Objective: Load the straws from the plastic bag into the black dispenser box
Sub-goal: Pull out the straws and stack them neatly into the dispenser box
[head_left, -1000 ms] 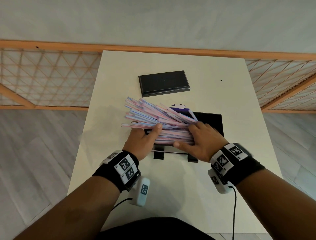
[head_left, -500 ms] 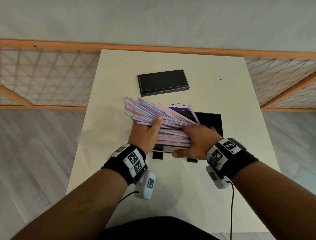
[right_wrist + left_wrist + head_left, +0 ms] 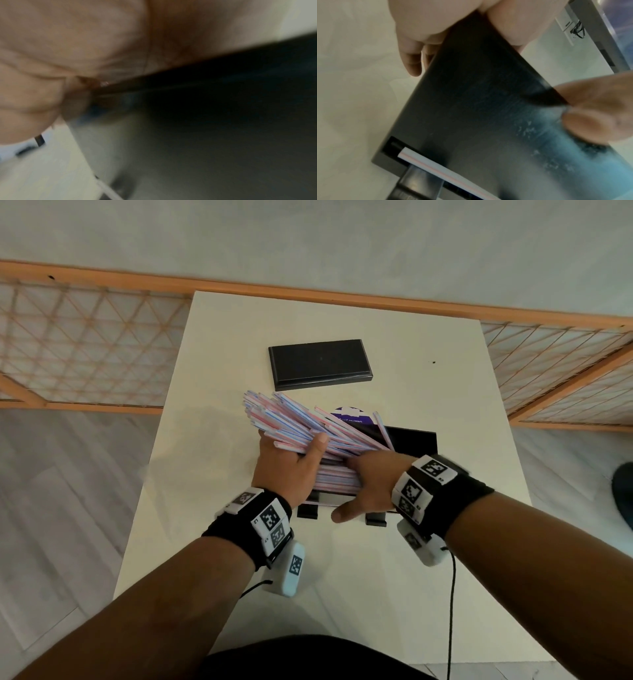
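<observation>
A thick bundle of pink-and-blue striped straws (image 3: 291,422) slants over the open black dispenser box (image 3: 414,440), right end down in the box, left end fanned out above the table. My left hand (image 3: 287,467) holds the bundle's left part, thumb on top and fingers beneath. My right hand (image 3: 370,484) lies over the straws at the box, its fingers mostly hidden. Its thumb (image 3: 590,121) is stretched along the box's front wall (image 3: 479,108). One straw (image 3: 423,163) lies in the slot at the box's foot. A purple-printed bag (image 3: 349,414) peeks out behind the bundle.
The box's black lid (image 3: 318,362) lies flat farther back on the white table (image 3: 342,594). An orange lattice railing (image 3: 85,344) runs behind the table and down both sides. A cable (image 3: 450,594) hangs from my right wrist.
The bundle has tipped steeper, its right end sinking into the box. My right hand slid down over it, the thumb now along the box front. My left hand moved slightly right and forward.
</observation>
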Available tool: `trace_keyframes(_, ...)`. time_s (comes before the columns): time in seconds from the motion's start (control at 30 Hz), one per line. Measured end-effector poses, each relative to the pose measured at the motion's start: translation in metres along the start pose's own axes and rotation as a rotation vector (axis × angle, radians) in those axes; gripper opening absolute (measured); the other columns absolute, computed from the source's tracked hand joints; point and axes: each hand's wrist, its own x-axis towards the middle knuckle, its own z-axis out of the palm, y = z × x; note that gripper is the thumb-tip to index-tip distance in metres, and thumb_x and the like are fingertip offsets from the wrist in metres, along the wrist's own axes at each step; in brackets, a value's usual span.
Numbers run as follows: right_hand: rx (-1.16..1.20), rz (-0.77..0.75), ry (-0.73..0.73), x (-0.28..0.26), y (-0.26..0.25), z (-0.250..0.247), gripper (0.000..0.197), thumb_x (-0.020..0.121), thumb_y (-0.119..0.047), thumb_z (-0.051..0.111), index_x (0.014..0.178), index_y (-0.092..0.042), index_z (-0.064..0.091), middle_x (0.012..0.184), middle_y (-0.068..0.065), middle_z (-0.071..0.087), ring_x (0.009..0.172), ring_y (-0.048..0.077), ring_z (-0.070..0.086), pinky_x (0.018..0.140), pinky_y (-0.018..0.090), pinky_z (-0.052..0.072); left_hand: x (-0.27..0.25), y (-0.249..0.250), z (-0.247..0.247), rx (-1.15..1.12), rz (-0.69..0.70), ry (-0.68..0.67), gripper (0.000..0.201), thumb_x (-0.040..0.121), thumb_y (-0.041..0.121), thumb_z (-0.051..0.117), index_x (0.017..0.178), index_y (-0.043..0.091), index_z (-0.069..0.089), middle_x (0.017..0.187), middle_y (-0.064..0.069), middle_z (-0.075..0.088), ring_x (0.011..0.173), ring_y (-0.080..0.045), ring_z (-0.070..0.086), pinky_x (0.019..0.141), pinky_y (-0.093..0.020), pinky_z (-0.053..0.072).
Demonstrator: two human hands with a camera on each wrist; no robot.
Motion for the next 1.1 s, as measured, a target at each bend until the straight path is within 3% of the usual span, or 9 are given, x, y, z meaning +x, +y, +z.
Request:
trace_keyframes(0.1,0.068,-0.058,0.009,0.003,-0.003,0.001,0.083,0.06,-0.08,0.067,0.123,-0.027,0.057,0.109,-0.005,0.065,0.1,0.019,0.061,0.093,0.034,0.05,-0.001,0.0,0.0,0.03,-0.009,-0.005,0.073,0.083,0.077,0.043,0.134,0.029,0.06,0.129,-0.003,0.063,0.119,-0.022,0.06,0.102,-0.043,0.052)
trace_keyframes(0.23,-0.055,0.085,-0.035,0.004,-0.002,0.003,0.069,0.053,-0.086,0.063,0.091,-0.028,0.056,0.088,-0.004,0.064,0.084,0.018,0.061,0.083,0.034,0.054,-0.003,0.001,0.0,0.055,-0.031,-0.015,0.079,0.08,0.079,0.041,0.138,0.027,0.057,0.132,-0.005,0.06,0.121,-0.023,0.059,0.103,-0.042,0.051)
trace_keyframes(0.4,-0.005,-0.004,-0.082,-0.001,-0.001,0.0,0.08,0.057,-0.08,0.066,0.115,-0.026,0.057,0.1,-0.004,0.068,0.092,0.018,0.063,0.089,0.036,0.053,-0.003,0.003,-0.002,0.066,0.001,-0.026,0.072,0.081,0.076,0.045,0.131,0.026,0.064,0.128,-0.002,0.063,0.118,-0.02,0.061,0.098,-0.03,0.049)
trace_keyframes(0.53,-0.003,-0.026,0.024,-0.018,0.019,-0.013,0.065,0.061,-0.077,0.067,0.101,-0.027,0.056,0.091,-0.007,0.063,0.086,0.018,0.061,0.081,0.033,0.052,-0.003,0.003,-0.009,0.002,-0.061,-0.093,0.054,0.091,0.06,0.062,0.134,0.027,0.061,0.128,0.004,0.064,0.112,-0.013,0.06,0.091,-0.022,0.04)
trace_keyframes(0.63,-0.013,-0.046,0.051,-0.027,0.026,-0.002,0.059,0.062,-0.075,0.067,0.095,-0.027,0.055,0.086,-0.006,0.061,0.083,0.019,0.061,0.077,0.033,0.052,-0.004,-0.003,-0.011,0.001,-0.091,-0.105,0.057,0.09,0.064,0.061,0.135,0.03,0.058,0.13,0.008,0.064,0.11,-0.011,0.06,0.092,-0.023,0.04)
trace_keyframes(0.8,-0.009,0.011,0.065,-0.019,0.019,0.024,0.088,0.06,-0.078,0.06,0.129,-0.026,0.045,0.121,-0.003,0.055,0.113,0.023,0.057,0.096,0.04,0.049,-0.006,-0.004,-0.007,0.006,-0.051,-0.058,0.052,0.089,0.064,0.061,0.128,0.03,0.062,0.13,0.002,0.064,0.117,-0.019,0.064,0.094,-0.027,0.045)
trace_keyframes(0.9,-0.1,0.066,0.22,-0.033,0.006,0.016,0.076,0.068,-0.073,0.059,0.127,-0.026,0.045,0.124,-0.005,0.051,0.116,0.023,0.052,0.099,0.043,0.042,-0.01,0.0,-0.009,-0.008,-0.04,-0.043,0.039,0.093,0.052,0.065,0.122,0.027,0.069,0.12,0.007,0.071,0.111,-0.015,0.066,0.096,-0.029,0.049)
trace_keyframes(1.03,-0.072,-0.163,0.622,-0.066,-0.019,0.018,0.043,0.072,-0.054,0.061,0.1,-0.021,0.061,0.095,-0.001,0.061,0.086,0.026,0.06,0.074,0.036,0.049,-0.013,0.006,-0.011,-0.02,-0.069,-0.037,0.037,0.092,0.05,0.067,0.12,0.026,0.069,0.111,0.012,0.07,0.099,-0.007,0.062,0.09,-0.023,0.045)
trace_keyframes(1.1,-0.027,-0.255,0.637,-0.073,-0.036,0.028,0.025,0.077,-0.043,0.058,0.086,-0.02,0.061,0.078,-0.001,0.064,0.069,0.027,0.064,0.058,0.032,0.049,-0.013,0.007,-0.01,-0.022,-0.072,-0.032,0.035,0.092,0.05,0.067,0.117,0.026,0.07,0.109,0.012,0.07,0.098,-0.008,0.062,0.09,-0.023,0.045)
